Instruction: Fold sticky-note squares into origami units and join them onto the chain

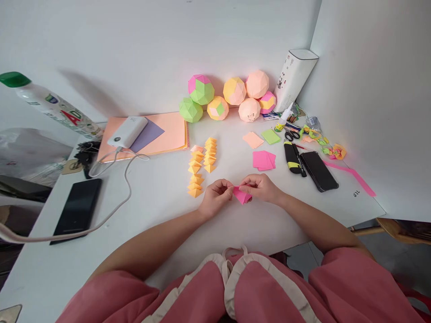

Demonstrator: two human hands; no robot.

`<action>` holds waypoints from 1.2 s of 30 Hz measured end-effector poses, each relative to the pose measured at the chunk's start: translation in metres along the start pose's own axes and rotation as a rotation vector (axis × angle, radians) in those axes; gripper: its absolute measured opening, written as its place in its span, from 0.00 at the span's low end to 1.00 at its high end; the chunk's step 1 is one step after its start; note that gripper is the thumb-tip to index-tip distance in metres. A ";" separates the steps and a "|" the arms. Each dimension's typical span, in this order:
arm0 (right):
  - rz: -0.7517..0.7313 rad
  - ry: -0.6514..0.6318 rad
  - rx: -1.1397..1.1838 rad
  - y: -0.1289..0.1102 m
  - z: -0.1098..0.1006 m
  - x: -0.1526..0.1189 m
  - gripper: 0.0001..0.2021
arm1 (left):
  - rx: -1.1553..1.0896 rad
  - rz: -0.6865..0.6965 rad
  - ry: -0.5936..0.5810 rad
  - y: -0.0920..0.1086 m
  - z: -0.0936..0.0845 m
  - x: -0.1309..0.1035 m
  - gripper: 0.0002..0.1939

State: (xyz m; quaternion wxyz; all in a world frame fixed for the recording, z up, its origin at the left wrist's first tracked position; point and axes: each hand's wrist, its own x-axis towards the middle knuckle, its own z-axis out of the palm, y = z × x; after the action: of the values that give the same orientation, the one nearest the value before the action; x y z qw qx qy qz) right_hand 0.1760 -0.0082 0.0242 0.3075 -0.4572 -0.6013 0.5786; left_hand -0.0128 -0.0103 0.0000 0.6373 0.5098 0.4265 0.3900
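Between my hands is a pink paper piece point(243, 196), partly folded, with a point facing down toward me. My left hand point(218, 196) pinches its left corner between thumb and fingers. On the other side my right hand point(261, 187) grips the upper right edge, its fingertips partly behind the paper. Just beyond lie pink paper squares point(264, 160), with peach paper squares point(252, 140) and green paper squares point(270, 136) farther back. Left of my hands stand two rows of folded orange paper units point(195, 185), a peach one among them.
Several paper balls point(257, 84) are stacked against the wall. A glue bottle point(284, 119), scissors point(292, 134), box cutter point(291, 157) and black phone point(319, 171) lie right. At left are a power bank point(128, 131) with cable, a dark phone point(77, 208) and a spray can point(55, 107).
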 end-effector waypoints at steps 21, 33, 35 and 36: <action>-0.014 0.001 -0.031 -0.002 0.000 0.000 0.11 | -0.005 0.031 -0.059 -0.001 -0.002 0.001 0.10; -0.111 0.104 -0.224 0.000 0.006 0.000 0.03 | 0.035 0.010 -0.063 0.000 0.000 0.002 0.10; -0.059 0.071 -0.163 0.000 -0.004 0.001 0.02 | 0.005 -0.010 -0.031 0.000 -0.001 0.004 0.09; -0.035 0.059 -0.137 0.000 -0.009 0.002 0.02 | -0.013 -0.023 -0.017 0.001 -0.001 0.005 0.09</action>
State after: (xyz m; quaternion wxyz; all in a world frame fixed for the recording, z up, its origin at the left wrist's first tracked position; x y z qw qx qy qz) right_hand 0.1829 -0.0025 0.0249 0.3035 -0.4835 -0.6380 0.5169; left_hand -0.0126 -0.0054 -0.0003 0.6486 0.5039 0.4246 0.3809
